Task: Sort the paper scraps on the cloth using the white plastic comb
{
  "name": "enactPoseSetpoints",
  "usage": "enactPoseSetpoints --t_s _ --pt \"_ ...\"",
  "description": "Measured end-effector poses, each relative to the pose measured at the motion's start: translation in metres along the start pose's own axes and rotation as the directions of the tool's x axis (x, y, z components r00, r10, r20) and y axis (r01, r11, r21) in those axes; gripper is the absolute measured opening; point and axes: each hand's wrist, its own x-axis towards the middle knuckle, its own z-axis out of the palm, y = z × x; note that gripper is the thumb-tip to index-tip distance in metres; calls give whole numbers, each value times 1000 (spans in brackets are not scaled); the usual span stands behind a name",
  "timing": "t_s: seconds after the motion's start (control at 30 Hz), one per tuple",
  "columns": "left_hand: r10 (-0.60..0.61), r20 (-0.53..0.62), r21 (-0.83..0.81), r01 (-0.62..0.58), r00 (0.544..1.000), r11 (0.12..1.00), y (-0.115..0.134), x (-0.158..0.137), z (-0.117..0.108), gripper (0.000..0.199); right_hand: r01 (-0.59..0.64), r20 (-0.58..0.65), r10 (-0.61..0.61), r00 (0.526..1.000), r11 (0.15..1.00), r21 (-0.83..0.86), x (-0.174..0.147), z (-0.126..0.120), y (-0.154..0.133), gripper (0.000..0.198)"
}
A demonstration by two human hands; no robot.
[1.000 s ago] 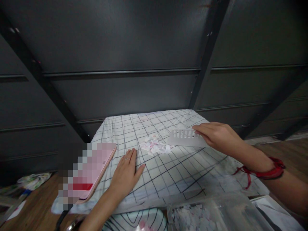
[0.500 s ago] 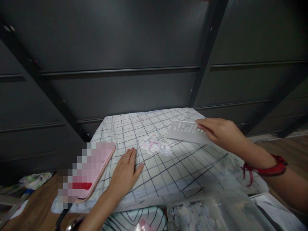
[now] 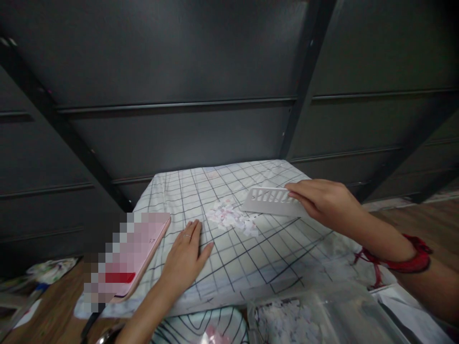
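My right hand (image 3: 319,198) grips a flat white slotted scraper (image 3: 270,203) by its right end. The scraper's lower edge is down at the checked cloth, just right of a heap of small white and pinkish paper scraps (image 3: 231,217). My left hand (image 3: 188,248) lies flat on the white cloth with dark grid lines (image 3: 258,272), fingers stretched out and the thumb apart, left of the scraps. It holds nothing. A red cord bracelet is on my right wrist.
A pink phone (image 3: 143,253), partly blurred out, lies left of my left hand with a dark cable at its end. At the near edge stands a clear plastic box (image 3: 344,310) with paper shreds inside, beside a striped item (image 3: 201,320). A dark panelled wall (image 3: 186,134) rises behind.
The scraper in my right hand has moved slightly left and nearer, closer to the scraps. My left hand stays flat in place.
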Motion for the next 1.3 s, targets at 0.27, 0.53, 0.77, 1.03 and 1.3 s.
enactPoseSetpoints --t_s 0.27,0.53,0.77,1.03,1.3 --pt "-21 49 1 21 999 1000 3 -1 -5 61 11 208 -30 978 996 93 45 30 -19 23" --pt "-19 35 -34 20 999 999 2 -3 -4 58 82 57 -84 995 996 37 31 1 -18 24" --pt "-17 13 -43 18 1000 999 0 -2 -1 58 98 113 -92 989 994 -50 -16 -17 -11 23" --pt "-7 -21 -40 6 1000 999 0 -2 2 56 113 47 -116 992 992 60 -46 -30 -19 26" --pt "-19 -26 -62 17 999 998 0 -2 1 54 126 47 -131 990 988 94 -41 -27 -22 28"
